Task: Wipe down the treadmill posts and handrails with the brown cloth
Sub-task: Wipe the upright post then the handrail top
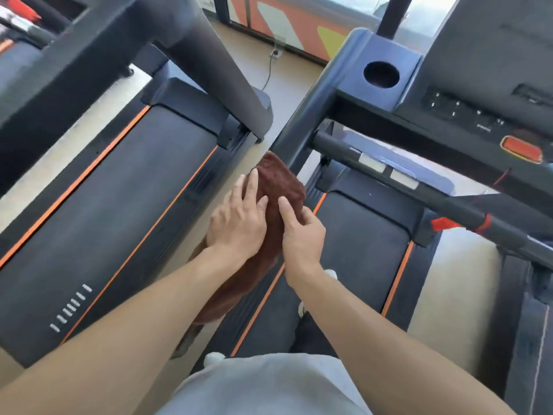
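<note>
Brown cloth [278,187] lengthwise along the slanting post [302,121]; left hand [239,220] flat; right hand [302,235] seemingly pinching it.

The small white markings on the treadmill console [466,112] are too blurred to read.

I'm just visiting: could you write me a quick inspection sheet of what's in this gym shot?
Surface: black treadmill belt with orange edge lines, person standing on it.
Job's things: brown cloth wrapped on the dark treadmill post; handrail beside it.
Clutter: nothing seen.
Hands: left hand lies flat on the cloth; right hand pinches it.
Cables: black cable runs across the floor to a socket.
Surroundings: second treadmill on the left, console with cup holder.
</note>
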A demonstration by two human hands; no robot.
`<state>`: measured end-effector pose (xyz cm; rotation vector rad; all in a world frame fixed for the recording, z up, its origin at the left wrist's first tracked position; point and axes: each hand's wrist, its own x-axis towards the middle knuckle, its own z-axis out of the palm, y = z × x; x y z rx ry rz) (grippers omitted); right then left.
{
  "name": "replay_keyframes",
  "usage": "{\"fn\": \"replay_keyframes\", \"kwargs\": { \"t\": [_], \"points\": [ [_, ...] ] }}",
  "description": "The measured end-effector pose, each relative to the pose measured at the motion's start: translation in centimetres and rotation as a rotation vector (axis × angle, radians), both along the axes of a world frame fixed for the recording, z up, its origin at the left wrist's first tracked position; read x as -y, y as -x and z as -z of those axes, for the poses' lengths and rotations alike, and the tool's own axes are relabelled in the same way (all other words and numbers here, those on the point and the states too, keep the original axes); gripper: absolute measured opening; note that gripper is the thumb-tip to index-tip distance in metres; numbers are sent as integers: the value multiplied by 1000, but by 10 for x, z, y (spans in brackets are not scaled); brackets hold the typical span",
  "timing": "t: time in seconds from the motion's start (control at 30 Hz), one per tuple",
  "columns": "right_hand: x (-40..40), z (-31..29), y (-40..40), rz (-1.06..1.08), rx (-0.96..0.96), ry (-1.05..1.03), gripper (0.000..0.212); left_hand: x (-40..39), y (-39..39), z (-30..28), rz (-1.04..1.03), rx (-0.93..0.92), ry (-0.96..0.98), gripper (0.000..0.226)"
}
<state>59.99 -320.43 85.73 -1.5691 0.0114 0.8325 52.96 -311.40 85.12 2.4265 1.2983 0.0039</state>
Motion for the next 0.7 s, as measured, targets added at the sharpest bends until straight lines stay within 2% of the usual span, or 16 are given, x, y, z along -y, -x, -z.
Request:
{"fn": "replay_keyframes", "kwargs": {
  "t": [0.17,0.3,0.5,0.7],
  "points": [
    [-19,-28,-105,-173,35,54,17,-20,-89,-1,-86,-67,-14,63],
    [-42,-48,-173,-290,133,85,17,-33,-149,-3,-152,-105,-44,65],
    [-64,-54,-236,-321,270,78,20,-49,-221,-3,-105,-177,-147,75],
    [-67,-52,-280,-360,265,124,21,-84,-271,3,-85,-190,-179,66]
  ]
}}
